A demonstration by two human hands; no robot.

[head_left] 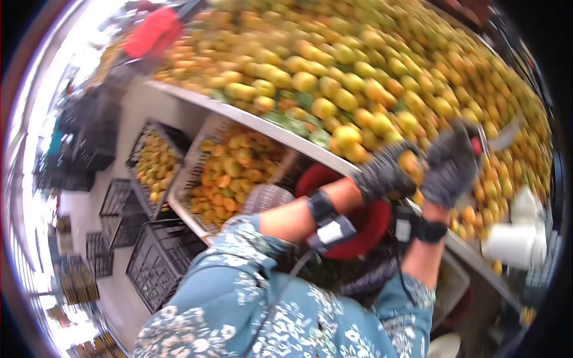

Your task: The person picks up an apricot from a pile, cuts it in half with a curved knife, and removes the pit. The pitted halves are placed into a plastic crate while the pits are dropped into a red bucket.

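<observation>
My left hand (385,173), in a dark grey knit glove, is closed around a yellow-orange fruit (410,165) above the near edge of the sorting table (280,134). Right beside it is my gloved right hand (450,164), wrapped round the red handle (477,146) of a knife with a curved, blurred blade (506,135) pointing away to the right. A large heap of similar yellow-orange fruits (346,98) with some green leaves covers the table in front of both hands. Below my forearms sits a red tub (364,235), partly hidden.
At the left stands a pale crate (182,188) of orange fruits, with a black crate (134,173) of yellow fruits beyond. Another black crate (158,256) is on the floor. White containers (510,244) stand at the right edge, and a red blurred object (154,33) at the far left.
</observation>
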